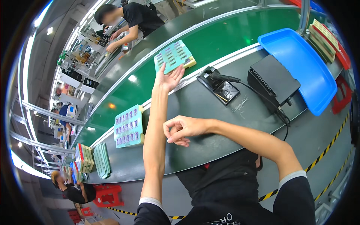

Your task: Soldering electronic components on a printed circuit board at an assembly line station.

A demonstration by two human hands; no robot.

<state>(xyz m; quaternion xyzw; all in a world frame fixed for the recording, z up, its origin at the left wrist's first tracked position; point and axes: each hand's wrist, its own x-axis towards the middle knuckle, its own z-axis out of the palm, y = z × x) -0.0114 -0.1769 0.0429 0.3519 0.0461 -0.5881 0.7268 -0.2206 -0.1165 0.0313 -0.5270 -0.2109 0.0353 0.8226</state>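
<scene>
The nearer green panel (129,126), filled with rows of small parts, sits at the worktop's far edge, left of the arms. Another filled panel (174,56) lies beyond that edge on the green belt (232,32) — just past the left hand (169,78), whose fingers are open, palm up, near its close side; whether they touch it I cannot tell. The right hand (183,129) hangs over the worktop (198,150) near its front edge, fingers loosely closed, with nothing visible in them.

Judging from this layout, one panel is already on the belt and the other is not. Whether its parts need more work cannot be told; the soldering iron (227,78) rests in its stand (221,90) by the far edge, wire bits (240,105) beside it, so no soldering is under way — a black power unit (273,80) stands farther right. Toward the worktop's left end, a stack of green plates (101,160) lies unhandled.
</scene>
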